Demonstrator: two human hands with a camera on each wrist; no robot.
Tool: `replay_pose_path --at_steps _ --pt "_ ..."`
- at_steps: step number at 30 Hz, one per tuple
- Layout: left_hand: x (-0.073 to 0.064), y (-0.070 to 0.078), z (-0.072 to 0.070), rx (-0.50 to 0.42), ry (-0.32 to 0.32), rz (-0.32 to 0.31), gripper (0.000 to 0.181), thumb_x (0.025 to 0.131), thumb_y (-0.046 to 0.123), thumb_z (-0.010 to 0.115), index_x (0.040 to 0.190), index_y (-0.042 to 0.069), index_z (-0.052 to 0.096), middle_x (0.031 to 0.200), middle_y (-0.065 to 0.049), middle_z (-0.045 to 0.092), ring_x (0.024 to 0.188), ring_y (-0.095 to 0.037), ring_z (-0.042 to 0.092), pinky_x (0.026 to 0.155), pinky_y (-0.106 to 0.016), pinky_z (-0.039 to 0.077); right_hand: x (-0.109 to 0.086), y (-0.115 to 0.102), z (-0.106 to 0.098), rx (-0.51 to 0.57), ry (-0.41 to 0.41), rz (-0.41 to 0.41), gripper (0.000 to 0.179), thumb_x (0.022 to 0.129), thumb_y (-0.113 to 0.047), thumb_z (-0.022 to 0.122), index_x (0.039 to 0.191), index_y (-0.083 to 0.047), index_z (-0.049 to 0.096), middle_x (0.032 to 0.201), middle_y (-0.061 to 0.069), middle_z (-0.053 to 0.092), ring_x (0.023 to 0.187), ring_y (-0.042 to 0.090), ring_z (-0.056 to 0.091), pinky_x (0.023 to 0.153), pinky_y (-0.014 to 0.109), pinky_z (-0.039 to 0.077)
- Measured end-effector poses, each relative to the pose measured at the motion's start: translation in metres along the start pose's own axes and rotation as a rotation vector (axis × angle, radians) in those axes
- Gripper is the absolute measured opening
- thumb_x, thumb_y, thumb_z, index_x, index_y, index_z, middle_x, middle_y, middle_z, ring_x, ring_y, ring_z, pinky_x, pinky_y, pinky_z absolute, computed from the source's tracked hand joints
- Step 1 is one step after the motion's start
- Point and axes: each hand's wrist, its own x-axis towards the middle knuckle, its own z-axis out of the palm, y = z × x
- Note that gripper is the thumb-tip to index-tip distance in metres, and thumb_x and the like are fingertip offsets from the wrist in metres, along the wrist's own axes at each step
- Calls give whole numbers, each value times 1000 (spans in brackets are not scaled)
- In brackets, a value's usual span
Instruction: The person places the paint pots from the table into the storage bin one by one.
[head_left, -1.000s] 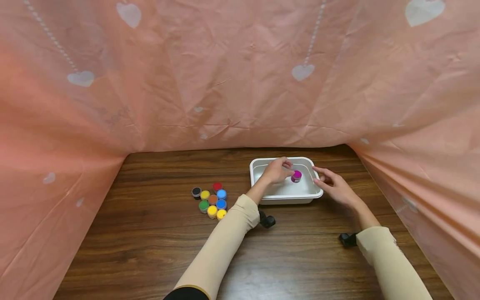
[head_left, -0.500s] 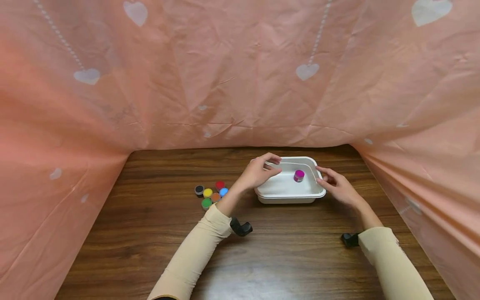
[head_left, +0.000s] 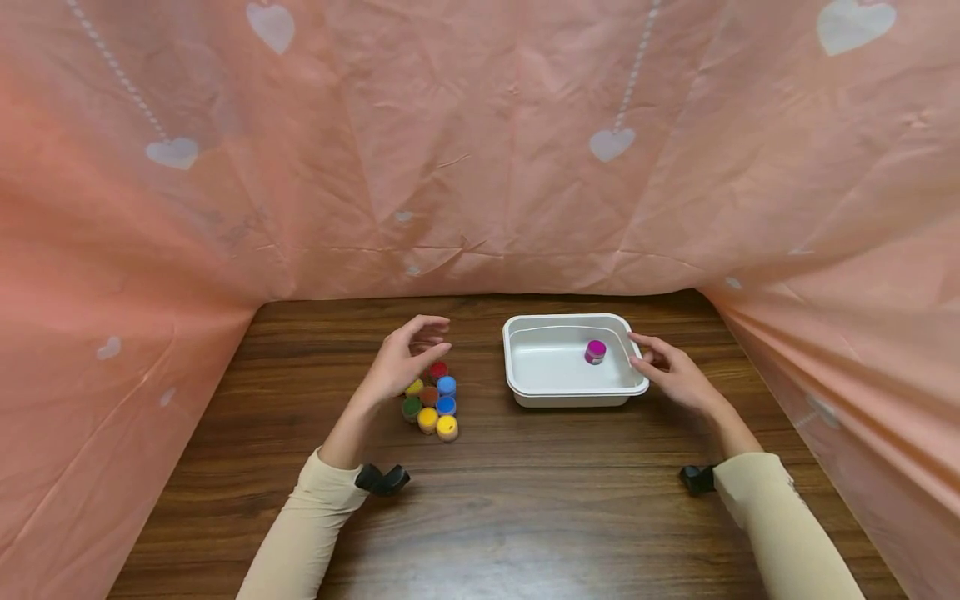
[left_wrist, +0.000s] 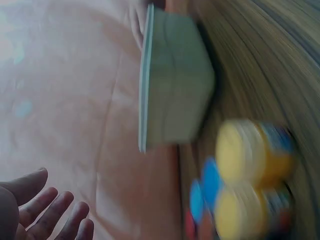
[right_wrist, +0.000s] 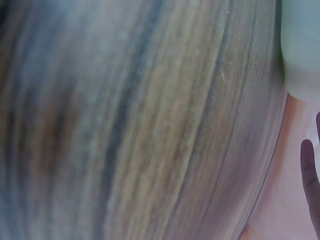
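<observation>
My left hand (head_left: pixel 405 358) hovers over the left part of a cluster of small paint jars, its fingers loosely bent and holding nothing. Among the jars are a yellow jar (head_left: pixel 447 428), a blue jar (head_left: pixel 446 406), a red jar (head_left: pixel 438 369) and a green jar (head_left: pixel 412 407); the hand hides the black one. To the right stands a white rectangular tray (head_left: pixel 570 392) with a single purple-lidded jar (head_left: pixel 596 352) inside. At the tray's right rim rest the thumb and fingertips of my right hand (head_left: pixel 678 379). The left wrist view shows two yellow jars (left_wrist: pixel 232 152) close up, blurred.
A dark wood table (head_left: pixel 487 508) lies under everything. Pink cloth (head_left: pixel 480 167) with white hearts hangs behind it and along both sides. Black wrist cameras jut from the left sleeve (head_left: pixel 322 492) and the right sleeve (head_left: pixel 765 492).
My left hand has moved from inside the tray, beside the purple-lidded jar, leftward to the jar cluster. The purple-lidded jar stays in the tray. My right hand remains at the tray's rim.
</observation>
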Motion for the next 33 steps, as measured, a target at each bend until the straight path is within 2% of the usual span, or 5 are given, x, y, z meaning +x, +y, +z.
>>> replay_pose_path --at_steps 4,9,15,21,33 --pt "-16 -23 -23 28 34 -54 39 101 18 69 138 11 61 135 -15 65 121 -33 65 105 -53 51 0 1 0 -5 2 5 52 105 -10 61 151 6 45 95 22 65 81 5 54 67 21 42" --pt "-31 -49 -37 48 54 -126 41 102 16 68 141 6 58 138 -22 62 124 -39 63 107 -54 50 -2 2 0 15 8 9 53 105 -14 63 152 2 46 96 20 66 81 6 54 68 20 43" --pt "-41 -66 -41 44 60 -163 42 101 9 67 140 -2 56 139 -30 59 125 -46 61 106 -58 49 -2 4 1 21 13 -7 52 104 -12 63 152 3 47 93 18 65 78 6 53 65 21 42" --pt "-45 -83 -42 56 26 -222 46 100 11 70 142 -1 55 142 -24 58 125 -40 61 106 -55 50 -2 4 2 25 11 -7 52 104 -11 62 152 3 46 94 20 66 78 5 53 65 21 43" --pt "-43 -95 -41 74 -15 -291 49 99 11 71 145 3 54 148 -22 54 128 -40 59 102 -52 53 -1 3 2 34 14 -9 52 104 -11 62 151 3 47 92 18 65 75 4 51 63 23 42"
